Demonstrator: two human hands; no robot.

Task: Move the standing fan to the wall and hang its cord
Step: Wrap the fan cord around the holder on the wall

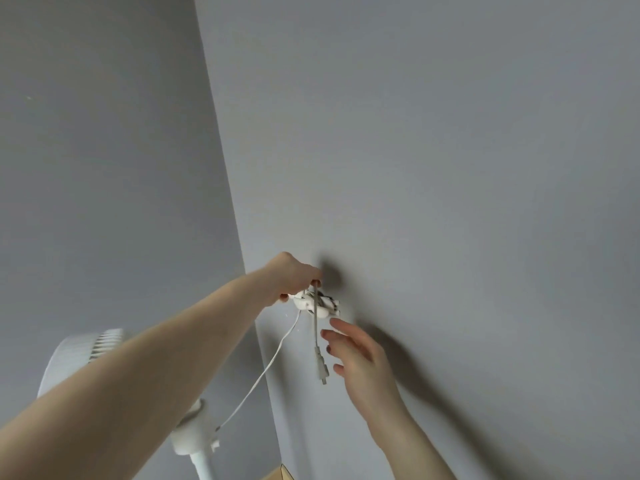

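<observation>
Left forearm [138,368] foremost, left hand [294,271] fingers pinching white cord [273,358] at grey wall [450,133], right hand [360,358] fingers spread.

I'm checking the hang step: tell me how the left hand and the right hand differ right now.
The left hand pinches the cord at the white wall hook; the right hand holds nothing. The left hand's fingers are curled; the right hand's are spread and relaxed. The left hand is higher; the right hand sits beside the dangling plug. Both are close to the wall.
</observation>
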